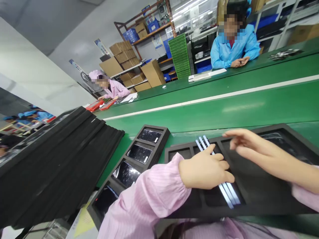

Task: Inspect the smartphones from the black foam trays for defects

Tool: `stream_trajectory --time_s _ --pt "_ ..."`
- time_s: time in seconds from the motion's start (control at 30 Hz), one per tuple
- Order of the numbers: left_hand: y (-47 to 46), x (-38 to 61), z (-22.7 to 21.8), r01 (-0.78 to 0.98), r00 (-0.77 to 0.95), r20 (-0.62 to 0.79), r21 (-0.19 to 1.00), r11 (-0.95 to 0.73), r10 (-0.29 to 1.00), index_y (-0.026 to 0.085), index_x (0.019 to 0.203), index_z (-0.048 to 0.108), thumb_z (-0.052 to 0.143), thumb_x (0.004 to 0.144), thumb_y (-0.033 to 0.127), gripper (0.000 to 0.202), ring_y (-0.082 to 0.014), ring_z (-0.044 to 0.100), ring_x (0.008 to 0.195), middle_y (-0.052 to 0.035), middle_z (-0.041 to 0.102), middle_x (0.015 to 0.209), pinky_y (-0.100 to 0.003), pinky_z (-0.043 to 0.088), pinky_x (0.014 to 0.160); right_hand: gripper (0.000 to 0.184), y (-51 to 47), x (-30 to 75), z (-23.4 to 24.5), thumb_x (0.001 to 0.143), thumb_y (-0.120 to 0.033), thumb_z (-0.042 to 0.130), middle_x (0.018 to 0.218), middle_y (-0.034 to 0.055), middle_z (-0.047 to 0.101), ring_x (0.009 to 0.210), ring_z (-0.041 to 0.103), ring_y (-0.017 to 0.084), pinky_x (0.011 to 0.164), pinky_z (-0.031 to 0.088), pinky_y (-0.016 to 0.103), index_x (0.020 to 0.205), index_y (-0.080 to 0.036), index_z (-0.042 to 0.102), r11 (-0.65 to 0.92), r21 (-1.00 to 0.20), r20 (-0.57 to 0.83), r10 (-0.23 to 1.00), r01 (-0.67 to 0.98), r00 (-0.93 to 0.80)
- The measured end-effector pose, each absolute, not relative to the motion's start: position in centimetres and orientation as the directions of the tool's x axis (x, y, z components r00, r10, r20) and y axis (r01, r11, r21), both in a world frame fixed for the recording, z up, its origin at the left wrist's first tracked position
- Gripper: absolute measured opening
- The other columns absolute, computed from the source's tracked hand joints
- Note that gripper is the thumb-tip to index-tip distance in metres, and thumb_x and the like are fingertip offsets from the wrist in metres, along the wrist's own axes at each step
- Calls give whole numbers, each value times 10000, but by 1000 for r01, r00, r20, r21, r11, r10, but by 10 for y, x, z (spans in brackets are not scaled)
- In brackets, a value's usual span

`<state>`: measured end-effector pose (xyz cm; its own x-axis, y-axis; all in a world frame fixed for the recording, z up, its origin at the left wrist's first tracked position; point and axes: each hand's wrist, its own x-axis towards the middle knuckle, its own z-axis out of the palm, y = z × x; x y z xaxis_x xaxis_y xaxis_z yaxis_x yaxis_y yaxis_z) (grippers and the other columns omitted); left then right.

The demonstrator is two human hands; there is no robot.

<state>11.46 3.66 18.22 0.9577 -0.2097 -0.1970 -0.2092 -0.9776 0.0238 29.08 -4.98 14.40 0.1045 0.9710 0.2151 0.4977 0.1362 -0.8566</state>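
Three slim phones (230, 195) with pale blue-silver edges stand side by side on edge in a black foam tray (261, 196). My left hand (205, 169) lies across them, its fingers bent over their upper edges; their middle is hidden beneath it. To the right, my right hand (249, 144) hovers above the tray, empty, with loosely curved fingers apart. A dark-faced panel (274, 136) lies in the tray's far right part, partly behind my right forearm.
Left of the tray stands a narrower foam tray (163, 136) with several dark-screened phones. A tall stack of black foam trays (57, 166) rises at far left. Beyond runs a green conveyor (199, 114). Two co-workers sit across it, one in a blue smock (235, 49), one in pink (117, 89).
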Motion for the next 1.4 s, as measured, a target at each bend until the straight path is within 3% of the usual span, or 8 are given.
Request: stream_trajectory --time_s 0.13,0.27,0.37,0.43,0.5,0.73,0.9,1.4 --pt "31 123 167 -288 935 -215 1 -958 -281 204 806 681 547 836 133 155 -212 585 859 -32 642 765 -511 351 1023 601 1 285 131 740 -590 468 1029 119 626 608 555 162 571 503 339 1151 -156 529 -51 -891 -13 996 450 88" --pt "26 103 132 -108 971 215 16 -994 -102 179 864 640 475 826 104 185 -276 544 1075 -128 622 1063 -539 347 1027 468 13 273 107 699 -557 482 929 87 634 781 594 211 696 503 366 950 -175 579 -43 -941 -41 999 337 11" --pt "36 92 102 204 822 413 431 -879 393 166 1211 479 457 713 42 514 -307 442 1254 -177 492 1312 -559 355 1045 446 9 267 99 673 -536 538 659 -8 546 587 524 165 546 451 314 951 -187 535 -101 -967 -91 994 234 52" --pt "46 91 85 269 709 263 756 -596 654 179 1308 364 461 643 33 688 -277 468 1248 -156 490 1327 -509 388 1053 460 6 265 99 673 -541 542 535 -70 419 479 424 129 467 378 273 954 -180 503 -188 -969 -184 982 158 39" --pt "54 93 75 234 676 100 911 -341 730 195 1292 375 477 607 52 708 -263 490 1232 -126 513 1308 -474 388 1067 476 6 265 100 668 -550 545 561 -64 429 495 426 124 486 382 275 956 -176 492 -218 -974 -218 976 67 4" --pt "58 96 90 70 663 -145 989 132 734 174 1107 510 572 682 217 431 -264 539 1143 -112 573 1176 -432 388 1036 432 3 270 99 712 -470 546 660 -25 476 611 478 151 577 413 304 1032 -184 496 -247 -969 -248 959 29 -133" --pt "57 96 92 24 656 -137 987 160 742 182 1075 516 619 687 242 406 -256 478 1214 -108 512 1234 -393 349 1065 318 -2 266 96 773 -418 500 801 26 533 620 495 147 580 439 310 1001 -198 533 -103 -981 -110 994 165 -29" --pt "55 93 94 96 701 -130 991 89 701 168 1184 453 596 699 281 518 -276 472 1183 -115 506 1221 -443 326 1062 459 -1 270 97 745 -408 552 838 34 587 745 588 199 659 511 367 1161 -219 505 -173 -977 -187 976 126 -109"
